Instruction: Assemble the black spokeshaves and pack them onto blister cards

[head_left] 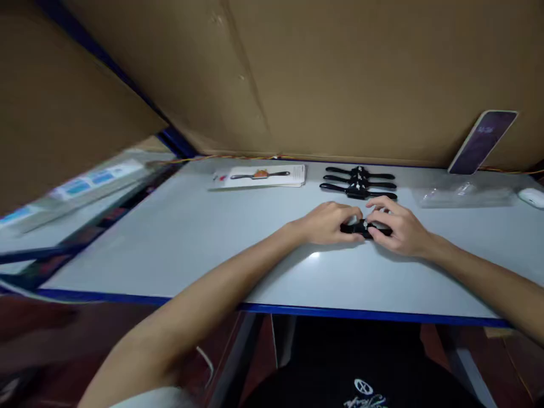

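Observation:
On the table in front of me lies a black spokeshave, gripped from both sides. My left hand is closed on its left handle. My right hand closes over the right part, its thumb and fingers near the metal middle; the hands cover much of both handles. Just beyond them, several more black spokeshaves lie side by side, handles pointing left and right.
Flat packs with a spokeshave picture lie at the back, left of centre. Clear plastic bags sit back right, below a phone leaning on the cardboard wall. A white mouse-like object rests at the far right. Blue edging borders the table's front.

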Demonstrator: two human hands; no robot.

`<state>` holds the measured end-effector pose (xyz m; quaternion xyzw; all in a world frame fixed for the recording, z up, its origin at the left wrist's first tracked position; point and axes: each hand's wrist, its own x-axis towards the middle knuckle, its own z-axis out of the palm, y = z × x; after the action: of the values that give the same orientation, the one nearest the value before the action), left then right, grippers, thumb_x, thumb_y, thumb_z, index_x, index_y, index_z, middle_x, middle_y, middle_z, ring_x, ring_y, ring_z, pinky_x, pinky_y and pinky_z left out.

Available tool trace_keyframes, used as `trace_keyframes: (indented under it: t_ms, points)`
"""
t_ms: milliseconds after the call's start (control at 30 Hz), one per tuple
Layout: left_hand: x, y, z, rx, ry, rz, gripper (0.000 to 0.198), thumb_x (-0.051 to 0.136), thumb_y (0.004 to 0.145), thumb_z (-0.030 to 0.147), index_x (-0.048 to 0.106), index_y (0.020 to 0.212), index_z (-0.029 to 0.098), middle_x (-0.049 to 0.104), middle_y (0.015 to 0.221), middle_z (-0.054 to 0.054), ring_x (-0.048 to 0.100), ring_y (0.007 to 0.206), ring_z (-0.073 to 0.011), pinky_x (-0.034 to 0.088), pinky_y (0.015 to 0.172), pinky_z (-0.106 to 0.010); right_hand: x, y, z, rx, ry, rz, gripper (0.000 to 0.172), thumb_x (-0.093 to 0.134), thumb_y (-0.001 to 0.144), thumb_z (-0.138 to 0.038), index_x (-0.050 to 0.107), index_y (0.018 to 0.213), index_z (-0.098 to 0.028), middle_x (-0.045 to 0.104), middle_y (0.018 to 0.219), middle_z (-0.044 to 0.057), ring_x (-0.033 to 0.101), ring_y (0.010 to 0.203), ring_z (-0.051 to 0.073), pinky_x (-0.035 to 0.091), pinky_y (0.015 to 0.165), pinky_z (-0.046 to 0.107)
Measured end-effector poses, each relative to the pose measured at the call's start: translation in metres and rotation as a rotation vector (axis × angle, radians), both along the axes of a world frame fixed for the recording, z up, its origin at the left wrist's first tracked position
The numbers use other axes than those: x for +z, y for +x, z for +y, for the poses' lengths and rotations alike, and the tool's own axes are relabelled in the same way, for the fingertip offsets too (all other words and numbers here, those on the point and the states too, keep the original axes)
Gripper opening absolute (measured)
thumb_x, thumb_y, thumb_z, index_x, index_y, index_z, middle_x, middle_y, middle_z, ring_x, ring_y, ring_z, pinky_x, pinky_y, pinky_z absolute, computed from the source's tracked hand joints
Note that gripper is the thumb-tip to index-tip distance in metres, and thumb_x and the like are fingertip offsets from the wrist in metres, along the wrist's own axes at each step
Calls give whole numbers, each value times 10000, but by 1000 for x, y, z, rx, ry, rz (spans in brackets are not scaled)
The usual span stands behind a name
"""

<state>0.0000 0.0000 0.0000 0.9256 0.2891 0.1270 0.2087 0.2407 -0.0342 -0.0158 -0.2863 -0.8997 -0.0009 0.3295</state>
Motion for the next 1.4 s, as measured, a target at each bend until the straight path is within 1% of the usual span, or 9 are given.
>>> trace_keyframes:
  t_ms: [267,567,667,767,833,933,1067,1167,1400]
  points:
    - [-4,0,0,-11,29,1,457,565,914,623,636,1040,189,589,740,11,469,623,-145,315,623,-283,3,0,-2,-26,-34,-49,110,565,954,-263,641,939,-185,685,1187,163,683,908,240,587,773,412]
    - [-3,1,0,1,14,6,442,566,906,619,630,1010,194,576,726,17,458,620,-143,320,631,-290,2,-1,-1,-11,-116,-35,89,610,951,-279,620,994,-203,718,1095,115,681,935,251,580,811,423]
    - [-4,1,1,1,13,5,443,574,902,619,627,1013,193,566,717,19,452,618,-144,318,632,-289,1,0,-1,-8,-104,-71,127,571,972,-238,641,1067,-190,721,1088,118,682,925,251,585,814,439]
    - [-4,1,1,1,26,11,435,582,901,615,627,985,190,564,716,16,449,612,-142,310,622,-290,-1,2,0,25,-64,-112,268,486,978,-122,664,1162,-201,711,1138,112,682,971,246,589,846,455]
    - [-4,1,1,-1,32,9,433,585,902,615,626,966,189,567,725,13,449,613,-140,309,619,-290,-3,3,2,56,-43,-106,340,444,980,-69,682,1174,-215,698,1168,108,683,1000,237,593,853,450]
    - [-4,1,1,-5,21,4,425,590,904,605,632,983,189,565,724,18,452,614,-139,310,622,-289,-5,5,4,91,-30,-79,334,435,988,-59,701,1122,-210,679,1158,114,684,960,221,602,801,417]
    - [-4,1,1,2,26,2,422,596,907,602,638,980,188,564,709,19,458,613,-143,306,617,-290,-1,3,1,110,-23,-67,276,471,978,-95,664,1145,-201,665,1153,122,674,917,217,598,779,404]
    - [-5,1,1,2,38,-2,415,588,911,596,634,969,188,564,704,21,452,605,-141,303,610,-291,3,0,-2,59,-38,-36,223,587,936,-194,610,1158,-194,673,1100,112,664,904,237,589,779,413]
    - [-5,0,2,-13,50,5,424,549,929,601,631,1024,196,568,719,21,454,610,-143,316,610,-290,1,-3,-3,-107,-52,-36,167,668,908,-337,563,959,-218,644,983,68,601,766,197,522,686,361]
